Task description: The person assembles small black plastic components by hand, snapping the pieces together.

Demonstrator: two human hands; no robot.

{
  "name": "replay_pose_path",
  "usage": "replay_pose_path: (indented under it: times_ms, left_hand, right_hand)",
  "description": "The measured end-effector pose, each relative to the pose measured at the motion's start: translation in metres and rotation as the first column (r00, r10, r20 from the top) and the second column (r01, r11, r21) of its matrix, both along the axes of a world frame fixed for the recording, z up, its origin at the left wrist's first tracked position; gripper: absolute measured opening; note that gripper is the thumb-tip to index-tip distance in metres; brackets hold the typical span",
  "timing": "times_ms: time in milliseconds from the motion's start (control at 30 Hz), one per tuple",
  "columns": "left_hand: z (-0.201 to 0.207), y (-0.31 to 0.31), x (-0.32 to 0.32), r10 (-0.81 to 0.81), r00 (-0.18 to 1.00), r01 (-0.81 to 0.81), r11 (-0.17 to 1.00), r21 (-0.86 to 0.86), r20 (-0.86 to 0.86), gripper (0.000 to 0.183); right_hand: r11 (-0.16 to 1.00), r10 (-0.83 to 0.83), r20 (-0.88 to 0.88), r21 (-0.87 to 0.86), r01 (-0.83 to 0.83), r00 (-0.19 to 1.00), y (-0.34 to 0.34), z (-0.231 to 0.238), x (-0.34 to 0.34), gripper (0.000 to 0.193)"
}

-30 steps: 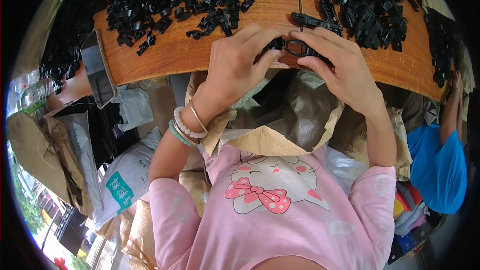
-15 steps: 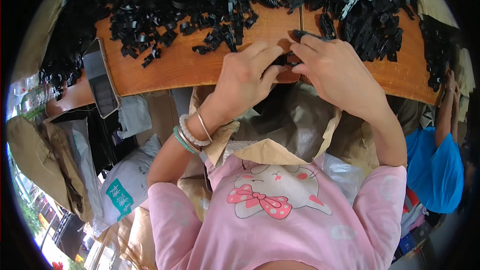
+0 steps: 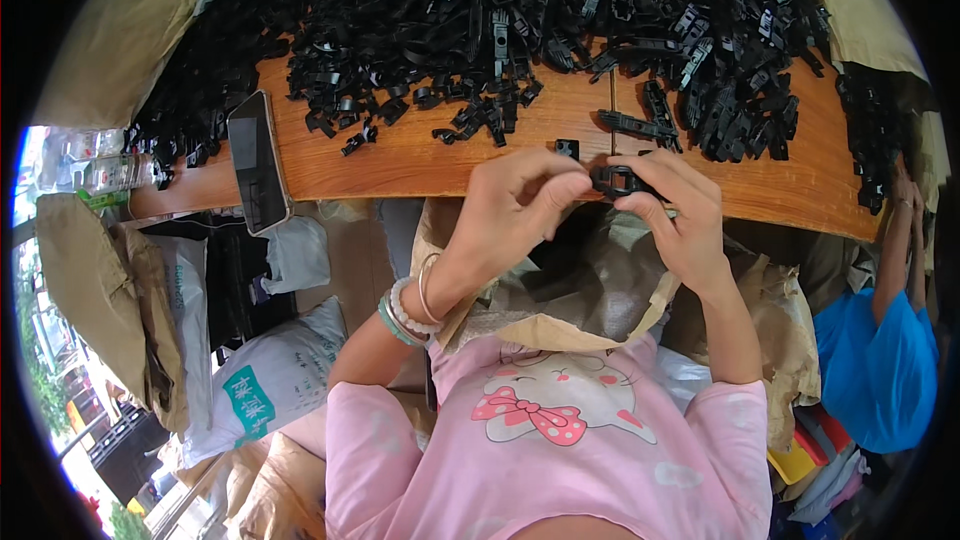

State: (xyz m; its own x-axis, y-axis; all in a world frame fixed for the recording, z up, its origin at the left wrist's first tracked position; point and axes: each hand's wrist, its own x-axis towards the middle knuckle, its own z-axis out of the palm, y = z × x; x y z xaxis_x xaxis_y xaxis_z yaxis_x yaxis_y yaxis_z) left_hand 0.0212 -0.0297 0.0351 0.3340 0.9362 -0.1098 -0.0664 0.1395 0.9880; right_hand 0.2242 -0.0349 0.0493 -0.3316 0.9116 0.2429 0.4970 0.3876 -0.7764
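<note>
At the table edge [image 3: 400, 175], both hands pinch one black buckle [image 3: 612, 180]

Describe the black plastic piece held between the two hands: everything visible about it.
The black plastic piece is small, dark and glossy, a buckle-like loop with an open centre. It sits just above the near edge of the wooden table, pinched between the left hand and the right hand. Fingers cover much of it, so finer detail cannot be told.
</note>
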Motion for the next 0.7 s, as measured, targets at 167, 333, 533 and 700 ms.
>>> replay_pose_path:
  times_ms: [167, 333, 533, 700]
  left_hand:
    - [0.024, -0.004, -0.006, -0.172, 0.960, 0.222, 0.947, -0.232, 0.220, 0.029]
    - [0.036, -0.017, -0.006, -0.186, 0.955, 0.242, 0.939, -0.245, 0.231, 0.029]
    - [0.019, -0.025, 0.003, -0.033, 0.997, 0.052, 0.963, -0.263, 0.076, 0.023]
    - [0.004, 0.005, -0.012, 0.201, 0.899, -0.119, 0.967, 0.225, -0.389, 0.012]
  right_hand:
    - [0.973, 0.144, 0.015, 0.180, -0.145, 0.989, -0.001, 0.008, -0.007, 0.036]
    - [0.956, 0.253, 0.013, 0.152, -0.252, 0.967, 0.000, 0.021, -0.007, 0.037]
    - [0.942, 0.234, 0.192, 0.199, -0.271, 0.953, -0.001, 0.018, -0.015, 0.038]
    - [0.948, -0.077, 0.353, 0.316, -0.042, 0.933, 0.043, 0.002, 0.012, 0.026]
